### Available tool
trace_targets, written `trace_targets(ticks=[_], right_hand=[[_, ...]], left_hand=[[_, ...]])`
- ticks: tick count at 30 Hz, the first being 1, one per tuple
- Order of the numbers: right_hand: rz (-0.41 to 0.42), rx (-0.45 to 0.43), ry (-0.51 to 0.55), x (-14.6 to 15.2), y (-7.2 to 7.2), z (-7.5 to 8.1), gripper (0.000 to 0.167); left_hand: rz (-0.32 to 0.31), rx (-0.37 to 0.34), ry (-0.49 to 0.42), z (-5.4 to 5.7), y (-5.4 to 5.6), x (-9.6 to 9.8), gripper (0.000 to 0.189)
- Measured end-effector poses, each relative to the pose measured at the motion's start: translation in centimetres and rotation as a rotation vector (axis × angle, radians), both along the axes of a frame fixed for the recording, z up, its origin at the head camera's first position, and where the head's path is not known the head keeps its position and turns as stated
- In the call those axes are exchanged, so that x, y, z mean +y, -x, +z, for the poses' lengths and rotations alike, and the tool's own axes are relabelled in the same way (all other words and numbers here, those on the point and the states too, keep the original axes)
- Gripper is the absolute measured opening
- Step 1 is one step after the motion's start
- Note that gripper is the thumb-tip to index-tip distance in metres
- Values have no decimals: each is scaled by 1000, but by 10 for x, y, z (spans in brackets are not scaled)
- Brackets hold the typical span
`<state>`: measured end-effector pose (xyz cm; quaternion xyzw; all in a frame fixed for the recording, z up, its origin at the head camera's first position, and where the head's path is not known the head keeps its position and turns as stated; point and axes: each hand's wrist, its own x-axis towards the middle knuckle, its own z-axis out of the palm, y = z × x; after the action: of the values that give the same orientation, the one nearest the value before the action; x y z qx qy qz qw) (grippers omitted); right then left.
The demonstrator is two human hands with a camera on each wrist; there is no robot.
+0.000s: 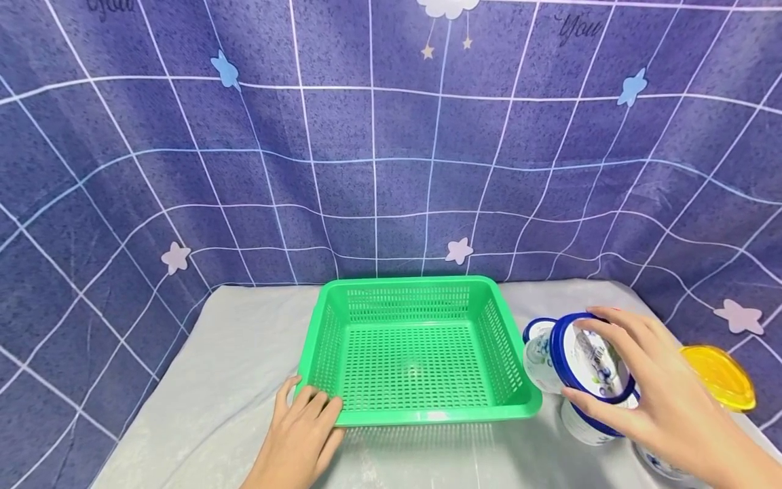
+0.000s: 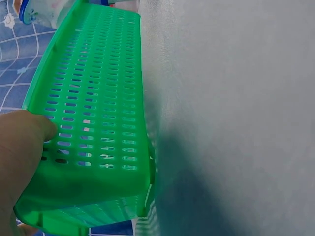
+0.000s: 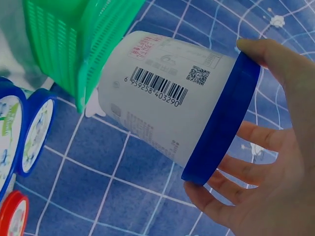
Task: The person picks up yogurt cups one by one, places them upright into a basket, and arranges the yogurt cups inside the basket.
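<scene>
My right hand [image 1: 656,380] grips a white tub with a blue lid [image 1: 592,360], thumb and fingers spread around the lid's rim. In the right wrist view the tub [image 3: 162,98] is tilted, its barcode side showing and its base overlapping the basket's edge. A green plastic basket [image 1: 421,415] with slotted walls sits in the middle of the table, nothing inside it. My left hand [image 1: 305,428] holds the basket's near left corner, fingers over the rim. The left wrist view shows the thumb [image 2: 42,125] against the outer wall.
Right of the basket, partly hidden by the right hand, stand more blue-lidded tubs [image 1: 586,429]. A yellow lid [image 1: 721,377] lies farther right. A red-lidded container [image 3: 15,216] shows beside the tubs. A blue gridded curtain [image 1: 403,183] rises behind the table [image 1: 244,339].
</scene>
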<state>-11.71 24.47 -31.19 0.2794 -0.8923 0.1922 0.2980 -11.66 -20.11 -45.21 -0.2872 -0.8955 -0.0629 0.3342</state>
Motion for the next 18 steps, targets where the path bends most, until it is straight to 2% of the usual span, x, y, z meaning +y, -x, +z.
trace_targets(ticks=[6,12,18], right_hand=[[16,-1,-30,-10,18,7,82],[95,52,-35,-19,38,6,79],[100,26,-41,-27,54,3,78]], left_hand=[[5,9,6,1,0,0,16],[19,-2,26,1,-2,0,24],[17,5,17,2,-2,0,31]])
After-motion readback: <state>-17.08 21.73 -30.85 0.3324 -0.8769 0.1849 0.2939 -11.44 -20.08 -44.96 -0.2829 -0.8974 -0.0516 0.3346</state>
